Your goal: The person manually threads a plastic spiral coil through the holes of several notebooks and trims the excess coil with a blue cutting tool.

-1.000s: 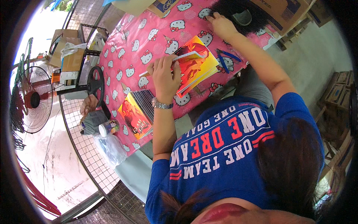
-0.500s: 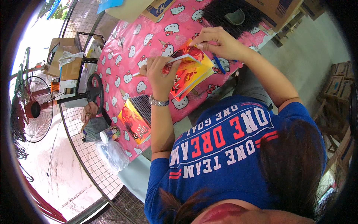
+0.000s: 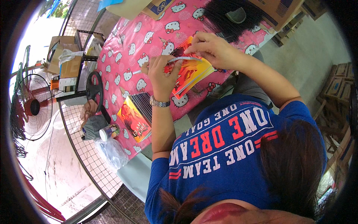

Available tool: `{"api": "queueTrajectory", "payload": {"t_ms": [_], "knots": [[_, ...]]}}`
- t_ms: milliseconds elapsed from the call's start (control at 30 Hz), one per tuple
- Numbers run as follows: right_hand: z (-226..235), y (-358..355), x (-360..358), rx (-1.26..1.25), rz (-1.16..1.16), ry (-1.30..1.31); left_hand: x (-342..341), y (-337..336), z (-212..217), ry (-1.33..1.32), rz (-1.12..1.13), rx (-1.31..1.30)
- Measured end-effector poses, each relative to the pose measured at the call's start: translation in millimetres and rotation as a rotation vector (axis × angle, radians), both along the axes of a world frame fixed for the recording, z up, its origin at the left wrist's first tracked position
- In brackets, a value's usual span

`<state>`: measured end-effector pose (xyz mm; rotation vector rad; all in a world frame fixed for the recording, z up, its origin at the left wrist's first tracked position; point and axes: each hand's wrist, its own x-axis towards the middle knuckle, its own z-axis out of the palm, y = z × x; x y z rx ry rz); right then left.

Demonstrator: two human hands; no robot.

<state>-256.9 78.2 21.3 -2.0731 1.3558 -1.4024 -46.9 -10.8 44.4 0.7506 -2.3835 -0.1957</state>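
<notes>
- Our right hand (image 3: 212,50), which was reaching to the far side a second ago, is now pinching a pale strip (image 3: 182,59) with its fingers.
- Our left hand (image 3: 161,72) is gripping the strip's other end, stretching it across the orange-red packet (image 3: 192,74) above the pink desk (image 3: 126,56).
- We are judging the strip ready for fixing on.

Both hands, left hand (image 3: 162,72) and right hand (image 3: 213,49), meet over the orange booklet (image 3: 191,72) at the table's near edge, blocking that spot. Pink tablecloth (image 3: 126,56) lies bare to the far left of them, giving open passage there. Far right, a black mat (image 3: 227,16) and cardboard boxes (image 3: 278,9) crowd the table. Near left, a second booklet stack (image 3: 135,118) fills the corner; a wire grid (image 3: 80,149) fences the left side.
</notes>
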Motion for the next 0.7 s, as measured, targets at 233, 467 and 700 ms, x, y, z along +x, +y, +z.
{"api": "queueTrajectory", "payload": {"t_ms": [233, 467, 700], "knots": [[4.8, 23.1, 1.8, 0.02, -0.002, 0.182, 2.7, 4.3, -2.7, 0.052, 0.006, -0.013], [10.0, 16.8, 3.7, 0.727, 0.237, -0.705, -11.6, 15.7, 4.0, -0.046, 0.015, -0.084], [16.8, 6.0, -6.3, 0.094, -0.053, -0.072, -27.7, 21.3, 2.2, -0.128, -0.078, -0.091]]}}
